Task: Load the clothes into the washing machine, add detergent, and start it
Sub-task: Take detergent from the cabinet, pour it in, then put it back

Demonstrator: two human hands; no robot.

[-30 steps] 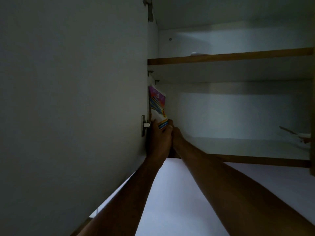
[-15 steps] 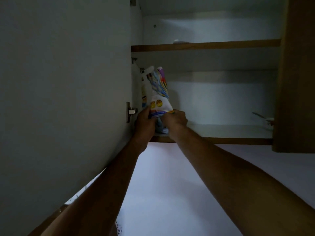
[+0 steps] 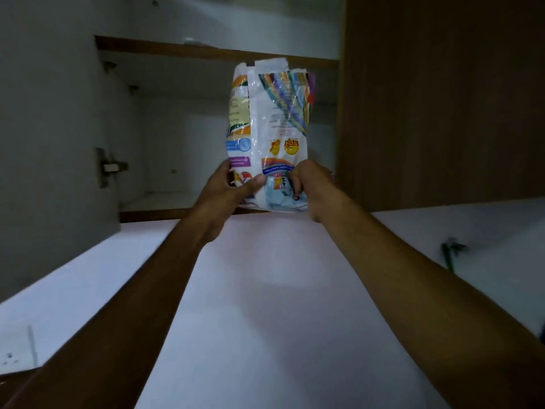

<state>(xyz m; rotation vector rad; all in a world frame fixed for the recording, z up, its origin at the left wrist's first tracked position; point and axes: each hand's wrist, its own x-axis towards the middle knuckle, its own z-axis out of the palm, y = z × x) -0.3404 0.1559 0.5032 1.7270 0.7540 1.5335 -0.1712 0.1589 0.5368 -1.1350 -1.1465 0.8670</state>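
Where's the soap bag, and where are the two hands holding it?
soap bag [image 3: 274,119], head view, crinkly printed front.
left hand [image 3: 233,187], head view, back of hand.
right hand [image 3: 309,181], head view, knuckles.

Both arms stretched way up and out, forearms bare. Left hand [image 3: 228,188] grips the detergent packet [image 3: 269,134] at its lower left edge – thumb across the front. Right hand [image 3: 309,184] curls round its lower right corner – knuckles facing the camera.

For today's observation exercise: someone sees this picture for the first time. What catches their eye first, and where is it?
The crinkled white plastic detergent packet with rainbow stripes stands out, held upright at centre in front of the open wall cupboard. The left hand and right hand grip its lower end from either side. To the right hangs a dark brown wooden cupboard door.
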